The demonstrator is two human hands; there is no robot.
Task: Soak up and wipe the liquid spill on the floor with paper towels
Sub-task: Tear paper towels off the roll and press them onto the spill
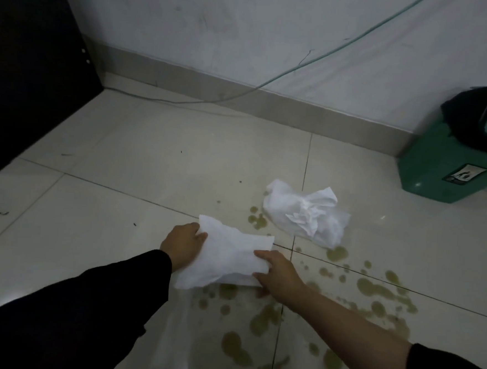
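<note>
A white paper towel (228, 255) is held flat between both hands, just above the pale floor tiles. My left hand (182, 245) grips its left edge and my right hand (280, 273) grips its right edge. Yellow-brown liquid spill (264, 318) lies in several blotches and drops under and right of the towel, reaching toward the lower right. A second, crumpled paper towel (303, 213) rests on the floor at the spill's far edge, apart from my hands. Another pale sheet (172, 343) hangs below the held towel, near my left sleeve.
A green bin with a black liner (453, 170) stands at the right by the wall. A dark cabinet (29, 62) fills the left. A thin cable (272, 81) runs down the white wall to the floor along the baseboard.
</note>
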